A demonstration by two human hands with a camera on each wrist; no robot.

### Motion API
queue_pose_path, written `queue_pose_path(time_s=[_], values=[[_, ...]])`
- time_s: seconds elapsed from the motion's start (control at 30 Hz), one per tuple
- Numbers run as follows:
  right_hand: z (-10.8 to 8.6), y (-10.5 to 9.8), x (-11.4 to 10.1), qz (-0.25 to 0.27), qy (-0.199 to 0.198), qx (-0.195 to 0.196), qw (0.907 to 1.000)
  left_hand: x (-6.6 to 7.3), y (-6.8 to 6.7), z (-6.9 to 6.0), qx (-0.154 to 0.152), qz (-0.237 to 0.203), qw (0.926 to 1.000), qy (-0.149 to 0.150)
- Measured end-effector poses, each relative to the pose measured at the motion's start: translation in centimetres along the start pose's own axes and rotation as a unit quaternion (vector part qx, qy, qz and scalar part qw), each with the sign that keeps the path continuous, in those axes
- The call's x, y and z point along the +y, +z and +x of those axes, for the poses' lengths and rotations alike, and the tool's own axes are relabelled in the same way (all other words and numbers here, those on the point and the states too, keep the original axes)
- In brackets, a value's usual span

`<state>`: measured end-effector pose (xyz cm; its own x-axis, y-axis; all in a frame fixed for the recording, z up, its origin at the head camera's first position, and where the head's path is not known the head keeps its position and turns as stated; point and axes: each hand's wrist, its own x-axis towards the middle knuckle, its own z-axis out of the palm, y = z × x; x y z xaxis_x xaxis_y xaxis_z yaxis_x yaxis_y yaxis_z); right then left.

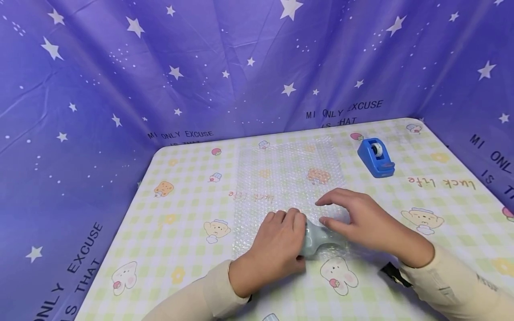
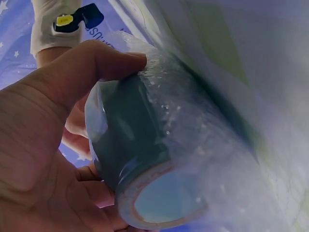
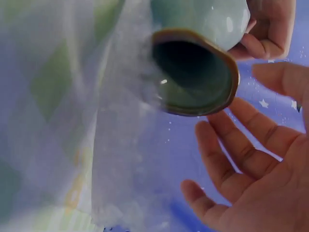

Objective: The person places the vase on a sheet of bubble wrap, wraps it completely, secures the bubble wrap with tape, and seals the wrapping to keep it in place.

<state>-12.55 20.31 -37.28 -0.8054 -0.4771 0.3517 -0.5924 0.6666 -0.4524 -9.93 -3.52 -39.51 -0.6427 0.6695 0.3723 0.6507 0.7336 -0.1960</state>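
A pale green glazed ceramic vase (image 1: pixel 317 238) lies on its side on a sheet of bubble wrap (image 1: pixel 257 178). My left hand (image 1: pixel 277 245) grips its base end; in the left wrist view the thumb presses bubble wrap (image 2: pixel 193 121) against the vase (image 2: pixel 128 121), whose round foot faces the camera. Beside the mouth end, my right hand (image 1: pixel 365 223) is held with fingers spread and slightly bent. In the right wrist view those fingers (image 3: pixel 241 150) are close to the brown-rimmed mouth of the vase (image 3: pixel 193 72); whether a fingertip touches the rim I cannot tell.
A blue tape dispenser (image 1: pixel 375 158) with a roll in it stands at the back right of the table, beyond the bubble wrap. The table is covered by a green checked cloth (image 1: pixel 140 223) with cartoon prints. Purple star-printed curtains (image 1: pixel 201 67) hang behind and at both sides.
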Motion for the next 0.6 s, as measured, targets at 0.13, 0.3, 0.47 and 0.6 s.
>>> queue_pose_path(time_s=[0.13, 0.3, 0.47, 0.6], values=[[-0.4, 0.2, -0.4, -0.006, -0.033, -0.016, 0.9993, -0.1, 0.0, 0.0, 0.001, 0.002, 1.0, 0.003], [-1.0, 0.3, -1.0, -0.025, -0.063, -0.036, 0.997, -0.3, -0.2, 0.1, 0.003, 0.006, 0.9999, 0.009], [-1.6, 0.8, -1.2, -0.05, -0.08, -0.034, 0.995, -0.5, -0.3, 0.2, 0.002, 0.004, 0.9999, 0.011], [-1.9, 1.3, -1.2, -0.069, -0.101, -0.031, 0.992, -0.5, -0.3, 0.2, 0.001, -0.004, 0.9999, 0.01]])
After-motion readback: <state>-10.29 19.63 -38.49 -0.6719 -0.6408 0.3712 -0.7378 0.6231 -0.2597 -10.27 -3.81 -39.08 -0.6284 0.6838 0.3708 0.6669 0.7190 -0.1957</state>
